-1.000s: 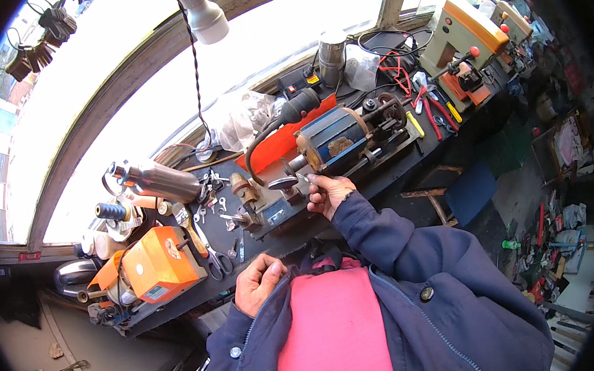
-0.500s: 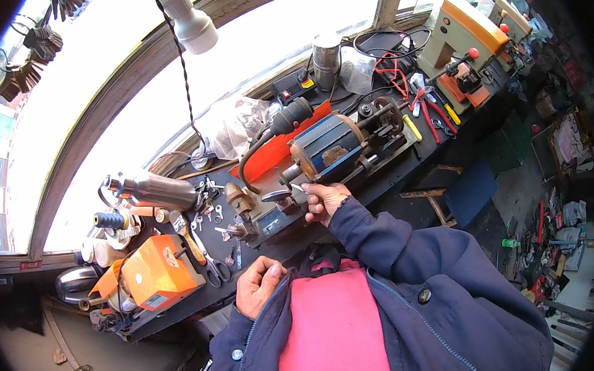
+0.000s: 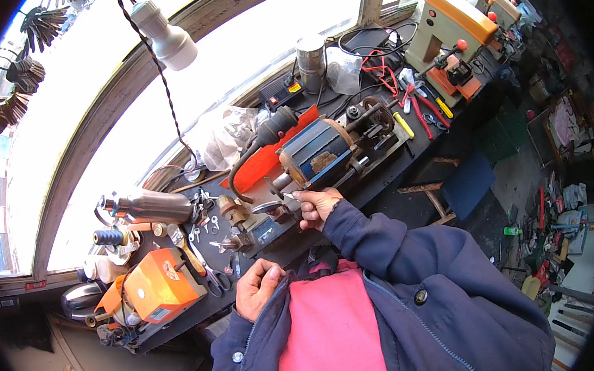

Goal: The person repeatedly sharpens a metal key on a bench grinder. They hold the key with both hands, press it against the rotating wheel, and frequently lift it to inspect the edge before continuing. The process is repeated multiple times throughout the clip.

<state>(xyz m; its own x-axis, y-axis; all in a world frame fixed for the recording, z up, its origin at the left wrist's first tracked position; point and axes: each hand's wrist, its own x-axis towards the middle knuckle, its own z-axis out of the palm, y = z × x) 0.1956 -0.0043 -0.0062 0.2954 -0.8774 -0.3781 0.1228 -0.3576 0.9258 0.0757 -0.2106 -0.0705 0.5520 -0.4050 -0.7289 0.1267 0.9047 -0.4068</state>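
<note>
My right hand (image 3: 320, 207) pinches a small thin silvery metal piece (image 3: 288, 195) between thumb and forefinger; it is too small to name. The piece is close to a round wheel (image 3: 268, 207) at the near end of a blue motor-driven machine (image 3: 317, 152); I cannot tell whether they touch. Against the open edge of my dark jacket rests my left hand (image 3: 257, 288), its fingers curled into a loose fist with nothing visible in it. Loose keys (image 3: 214, 225) lie on the bench left of the machine.
An orange boxy machine (image 3: 163, 285), scissors (image 3: 215, 281) and a steel flask (image 3: 157, 205) crowd the bench's left side. Red-handled pliers (image 3: 420, 112), a yellow-handled screwdriver (image 3: 403, 125) and a beige-and-orange machine (image 3: 440, 42) stand or lie farther right. A white lamp socket (image 3: 170, 42) hangs above.
The whole view has shifted, so the bench and machines appear farther left. My right hand still pinches the metal piece near the wheel, and my left hand stays curled in place.
</note>
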